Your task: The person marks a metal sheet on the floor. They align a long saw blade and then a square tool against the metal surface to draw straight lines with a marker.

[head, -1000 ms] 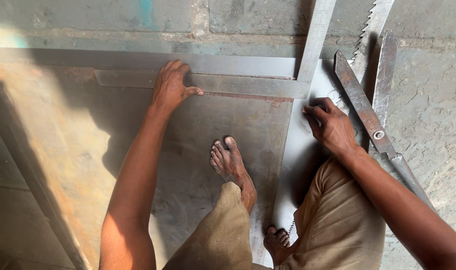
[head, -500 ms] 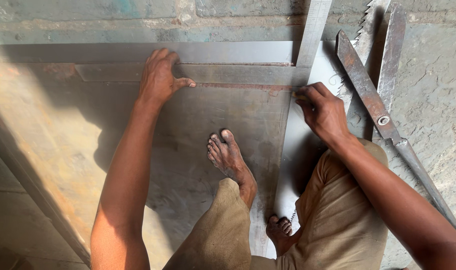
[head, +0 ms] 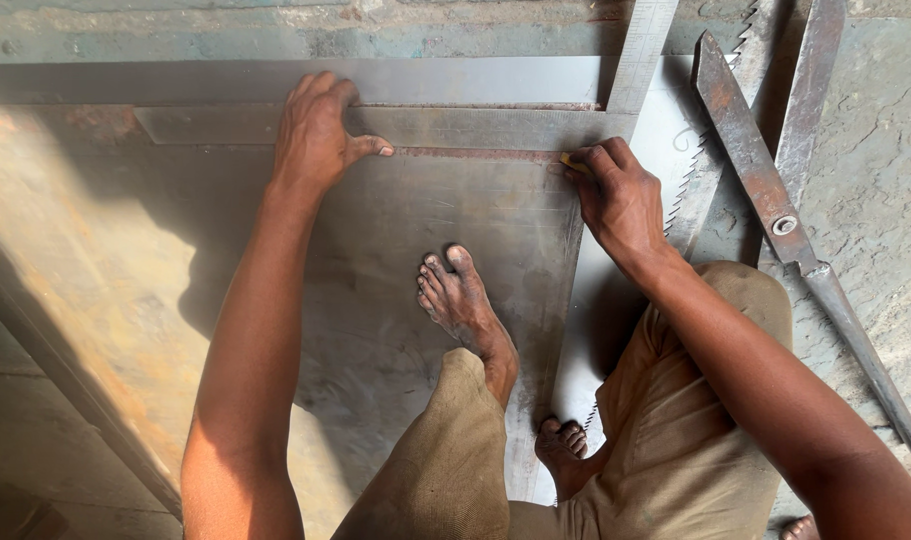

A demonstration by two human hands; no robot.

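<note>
On a concrete workshop floor, a person crouches over a large metal sheet (head: pixel 396 260), one bare foot (head: pixel 464 300) planted flat on it. Their left hand (head: pixel 316 135) lies spread, palm down, on a long steel straightedge (head: pixel 476 128) that runs across the sheet's far end, pinning it in place. Their right hand (head: pixel 621 200) is curled tightly around a small yellowish marker (head: pixel 573 162), only its tip showing beyond the fingers; that tip touches the sheet just below the straightedge's lower edge, near its right end. A second steel rule (head: pixel 641 50) crosses that end at a right angle, running away toward the wall. Just right of the right hand, a toothed saw blade (head: pixel 698 180) and a pair of heavy, rusted metal shears (head: pixel 766 200) lie on the floor, apart from both hands.
</note>
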